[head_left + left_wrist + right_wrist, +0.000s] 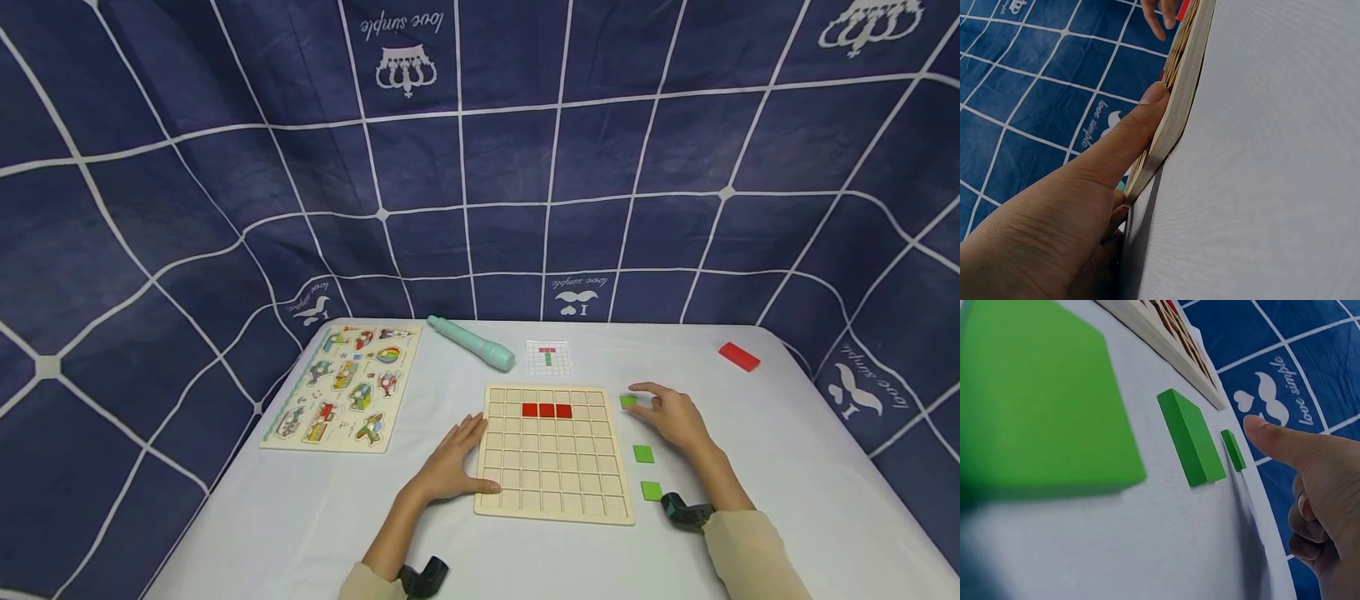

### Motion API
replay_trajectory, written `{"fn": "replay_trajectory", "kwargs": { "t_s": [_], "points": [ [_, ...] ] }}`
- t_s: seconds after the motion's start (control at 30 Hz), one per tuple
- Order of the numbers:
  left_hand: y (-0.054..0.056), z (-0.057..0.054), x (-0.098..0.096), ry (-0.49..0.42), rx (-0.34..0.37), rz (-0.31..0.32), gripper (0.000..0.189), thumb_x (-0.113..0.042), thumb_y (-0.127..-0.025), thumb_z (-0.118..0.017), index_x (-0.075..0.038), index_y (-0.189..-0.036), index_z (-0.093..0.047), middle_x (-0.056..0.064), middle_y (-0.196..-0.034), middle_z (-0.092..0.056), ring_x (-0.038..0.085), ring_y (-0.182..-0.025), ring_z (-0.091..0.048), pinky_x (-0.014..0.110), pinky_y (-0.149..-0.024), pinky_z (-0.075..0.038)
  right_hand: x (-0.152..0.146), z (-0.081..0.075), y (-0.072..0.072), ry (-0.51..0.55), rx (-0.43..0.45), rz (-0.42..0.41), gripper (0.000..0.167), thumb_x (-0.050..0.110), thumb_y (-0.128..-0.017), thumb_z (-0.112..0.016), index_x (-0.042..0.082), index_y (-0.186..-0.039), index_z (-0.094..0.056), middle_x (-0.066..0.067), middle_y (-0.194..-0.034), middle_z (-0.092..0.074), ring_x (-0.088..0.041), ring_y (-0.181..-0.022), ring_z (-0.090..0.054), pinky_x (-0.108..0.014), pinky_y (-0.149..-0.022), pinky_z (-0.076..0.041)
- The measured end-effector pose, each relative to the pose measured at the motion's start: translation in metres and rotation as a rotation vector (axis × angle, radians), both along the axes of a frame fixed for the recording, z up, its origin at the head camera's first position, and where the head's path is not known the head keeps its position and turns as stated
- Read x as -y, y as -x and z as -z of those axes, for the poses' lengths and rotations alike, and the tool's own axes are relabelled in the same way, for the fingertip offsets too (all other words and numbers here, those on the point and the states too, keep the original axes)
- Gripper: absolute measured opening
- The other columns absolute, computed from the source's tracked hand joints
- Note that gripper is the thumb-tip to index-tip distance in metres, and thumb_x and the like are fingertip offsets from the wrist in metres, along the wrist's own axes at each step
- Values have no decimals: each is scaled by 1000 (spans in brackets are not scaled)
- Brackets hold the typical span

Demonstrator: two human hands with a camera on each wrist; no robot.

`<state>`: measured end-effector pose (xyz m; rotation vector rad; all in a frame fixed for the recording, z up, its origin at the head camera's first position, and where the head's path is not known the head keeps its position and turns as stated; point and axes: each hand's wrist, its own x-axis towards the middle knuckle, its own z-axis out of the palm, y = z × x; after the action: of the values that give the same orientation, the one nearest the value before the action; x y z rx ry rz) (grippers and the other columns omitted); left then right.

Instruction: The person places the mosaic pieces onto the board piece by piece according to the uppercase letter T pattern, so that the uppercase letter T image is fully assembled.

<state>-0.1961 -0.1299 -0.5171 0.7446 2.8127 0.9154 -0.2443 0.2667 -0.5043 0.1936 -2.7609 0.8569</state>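
A pale wooden grid board (555, 462) lies flat in the middle of the table, three red square tiles (547, 410) side by side in one of its upper rows. Along its left side rests my left hand (450, 465), fingers extended at the edge and thumb laid over the rim, as the left wrist view also shows. Right of the board, my right hand (675, 419) hovers with thumb and index finger spread around a green square tile (627, 402). In the right wrist view the thumb (1272, 439) stands apart from the far green tile (1233, 450).
Two more green tiles (643, 454) lie nearer me, right of the board. A small pattern card (548, 358) and a turquoise torch-shaped object (472, 343) lie behind it. At left is a picture puzzle board (405, 367); at far right, a red block (738, 357).
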Motion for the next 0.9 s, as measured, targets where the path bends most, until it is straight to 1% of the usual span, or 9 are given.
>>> {"fn": "replay_trajectory", "kwargs": {
  "t_s": [0.2,0.37,0.53,0.9],
  "points": [
    [0,1,0,11,-2,-7,113,-62,-61,-74,-6,-146,-25,5,-152,-19,22,-140,-9,38,-114,-8,-1,2,1,-5,18,-8,42,31,-77,-75,9,-112,-66,5,-52,-34,-11,-48,-28,-25,-43,-23],
    [0,0,-1,20,4,-14,113,-63,-61,-74,-7,-146,-24,4,-152,-18,20,-140,-9,38,-114,-8,-1,5,3,0,66,-17,46,34,-78,-73,8,-115,-64,3,-52,-36,-12,-48,-30,-26,-44,-25],
    [-1,-2,-1,13,6,-12,114,-61,-61,-75,-6,-146,-24,5,-152,-18,22,-140,-9,39,-113,-8,-1,9,5,2,107,-7,50,37,-78,-72,7,-117,-64,3,-51,-36,-12,-48,-31,-26,-44,-26],
    [-1,-1,0,27,-1,-10,114,-64,-61,-73,-6,-146,-24,4,-152,-18,21,-140,-9,38,-114,-9,-1,11,4,5,103,0,49,38,-78,-72,7,-115,-64,3,-51,-35,-12,-48,-31,-26,-45,-27]
  ]
}}
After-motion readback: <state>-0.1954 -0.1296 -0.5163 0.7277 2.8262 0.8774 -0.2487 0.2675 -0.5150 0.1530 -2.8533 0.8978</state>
